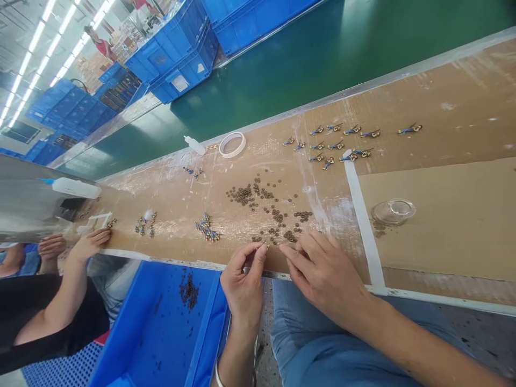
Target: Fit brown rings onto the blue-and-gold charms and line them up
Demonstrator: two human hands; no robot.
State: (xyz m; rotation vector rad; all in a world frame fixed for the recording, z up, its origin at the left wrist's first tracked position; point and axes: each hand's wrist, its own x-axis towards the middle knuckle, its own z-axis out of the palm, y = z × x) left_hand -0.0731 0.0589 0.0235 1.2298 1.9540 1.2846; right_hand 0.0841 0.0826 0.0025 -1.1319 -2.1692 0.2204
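At the near edge of the table, my left hand is closed, thumb and index finger pinched together. Whatever lies in that pinch is too small to make out. My right hand reaches in from the right, its fingers apart, the index fingertip close to the left hand's pinch; I see nothing held in it. Just beyond both hands lie many small brown ring-shaped discs, some in a heap and others scattered singly. Small painted figurines in blue and yellow lie in loose rows farther back to the right. Another cluster of figurines is left of the discs.
A tape roll and a small white bottle lie near the green belt. To the right is a clear glass dish. Below the table edge sits a blue bin. A co-worker's hand works at the left.
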